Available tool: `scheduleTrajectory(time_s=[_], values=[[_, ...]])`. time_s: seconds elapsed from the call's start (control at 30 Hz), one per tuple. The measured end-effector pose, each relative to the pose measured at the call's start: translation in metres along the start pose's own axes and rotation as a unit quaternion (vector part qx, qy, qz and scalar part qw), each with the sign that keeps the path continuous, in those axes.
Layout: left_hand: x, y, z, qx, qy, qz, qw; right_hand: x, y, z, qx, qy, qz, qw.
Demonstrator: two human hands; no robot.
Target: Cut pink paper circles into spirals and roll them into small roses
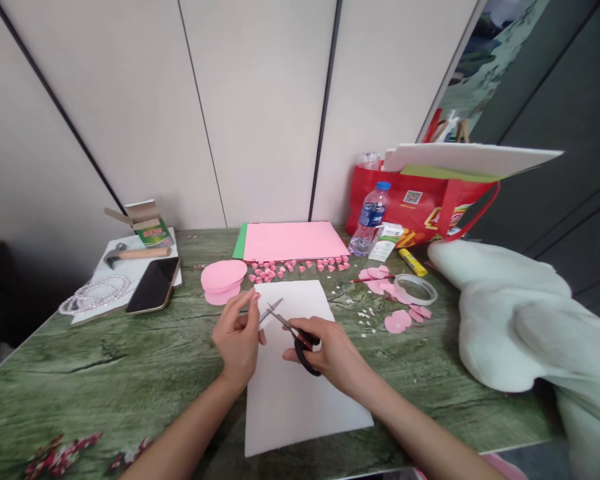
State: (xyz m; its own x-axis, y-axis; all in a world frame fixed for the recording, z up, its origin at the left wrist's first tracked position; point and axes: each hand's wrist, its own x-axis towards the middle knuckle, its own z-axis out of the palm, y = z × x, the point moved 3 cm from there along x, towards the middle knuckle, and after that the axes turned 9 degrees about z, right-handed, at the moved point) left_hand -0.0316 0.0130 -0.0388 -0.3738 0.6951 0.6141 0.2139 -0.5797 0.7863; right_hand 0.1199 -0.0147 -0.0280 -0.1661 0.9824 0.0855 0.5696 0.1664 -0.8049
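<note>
Black-handled scissors (307,353) are in my right hand (330,353), fingers through the loops, with the blades parted and pointing up and left. My left hand (240,337) is beside the blade tips, its thumb and fingertips pinched around something small and pinkish that I cannot make out clearly. Beneath both hands lies a white sheet of paper (300,407). Small pink folded pieces (265,272) form a row behind the sheet. To its left are stacked pink paper rounds (223,277), and tiny white scraps (365,317) are scattered to its right.
Pink sheets (295,240) lie at the back. A phone (154,285), hammer (143,253) and beads (100,293) are on the left. Rightward are a tape roll (415,289), glue stick (413,262), bottle (370,220), red bag (425,200) and large pale plush object (510,320).
</note>
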Motion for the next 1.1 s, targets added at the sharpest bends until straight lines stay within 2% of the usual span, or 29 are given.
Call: scheduleTrajectory(time_s=[0.2, 0.43, 0.6, 0.73, 0.83, 0.9, 0.93, 1.0, 1.1], values=[[0.001, 0.002, -0.001, -0.002, -0.009, 0.003, 1.0, 0.001, 0.005, 0.004, 0.118, -0.065, 0.034, 0.99], [0.001, 0.002, 0.0, -0.001, -0.009, -0.001, 1.0, 0.003, 0.01, 0.007, 0.202, -0.122, 0.066, 0.97], [-0.002, 0.001, 0.003, -0.001, -0.023, 0.007, 1.0, 0.002, 0.017, 0.006, 0.228, -0.109, 0.067, 0.965], [-0.005, 0.001, 0.004, 0.006, -0.054, 0.028, 0.998, 0.004, 0.031, -0.003, 0.145, -0.062, 0.051, 0.986], [-0.002, 0.0, 0.003, 0.039, -0.063, 0.065, 0.995, 0.007, 0.044, -0.03, 0.036, 0.036, 0.046, 0.998], [0.002, -0.002, 0.001, 0.075, -0.064, 0.107, 0.989, 0.01, 0.054, -0.052, -0.11, 0.103, 0.061, 0.987], [0.004, -0.003, 0.0, 0.096, -0.073, 0.141, 0.983, 0.012, 0.059, -0.061, -0.183, 0.11, 0.079, 0.974], [0.007, -0.006, 0.0, 0.145, -0.106, 0.219, 0.959, 0.015, 0.069, -0.073, -0.29, 0.059, 0.102, 0.95], [0.008, -0.013, 0.002, 0.233, -0.178, 0.316, 0.902, 0.017, 0.075, -0.08, -0.38, -0.021, 0.091, 0.92]])
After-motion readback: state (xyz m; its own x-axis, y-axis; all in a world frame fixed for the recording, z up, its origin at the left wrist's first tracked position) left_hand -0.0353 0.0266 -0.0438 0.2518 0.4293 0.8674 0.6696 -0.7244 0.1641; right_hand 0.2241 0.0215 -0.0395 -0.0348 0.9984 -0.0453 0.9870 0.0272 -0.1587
